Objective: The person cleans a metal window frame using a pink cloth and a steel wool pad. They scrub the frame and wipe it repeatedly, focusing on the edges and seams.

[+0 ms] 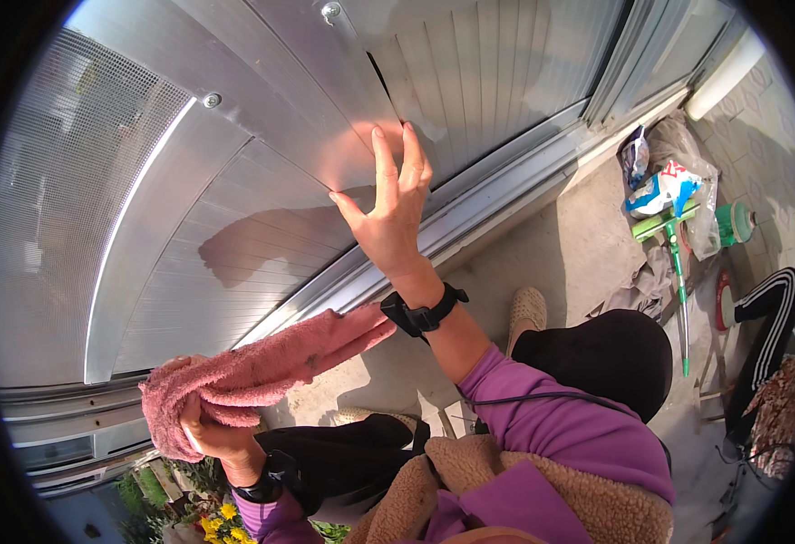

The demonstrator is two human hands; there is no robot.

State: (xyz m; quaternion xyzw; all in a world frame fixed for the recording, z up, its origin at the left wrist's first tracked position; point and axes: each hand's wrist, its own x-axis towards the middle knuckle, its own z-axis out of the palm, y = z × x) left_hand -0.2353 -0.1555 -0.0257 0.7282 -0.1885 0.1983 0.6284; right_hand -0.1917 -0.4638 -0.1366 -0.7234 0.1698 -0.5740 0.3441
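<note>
A bunched pink terry towel point(261, 367) is gripped in my left hand point(210, 432), and its longer end trails toward my right wrist. My right hand point(394, 211) holds nothing. Its fingers are spread, with the fingertips at the grey metal door panel point(289, 115); whether they press on it I cannot tell. A reddish reflection of the hand shows around the fingertips. Vertical grooves run along the lower part of the panel, and two screws point(212, 100) sit in its framing. Left of it is a mesh screen point(64, 170) in a curved metal surround.
A metal sill point(452, 231) runs below the door. On the concrete floor at right lie a green squeegee point(676, 272), plastic bags point(669, 187) and a green bottle point(735, 224). Another person's striped trouser leg point(764, 319) is beyond. Yellow flowers point(224, 523) stand at lower left.
</note>
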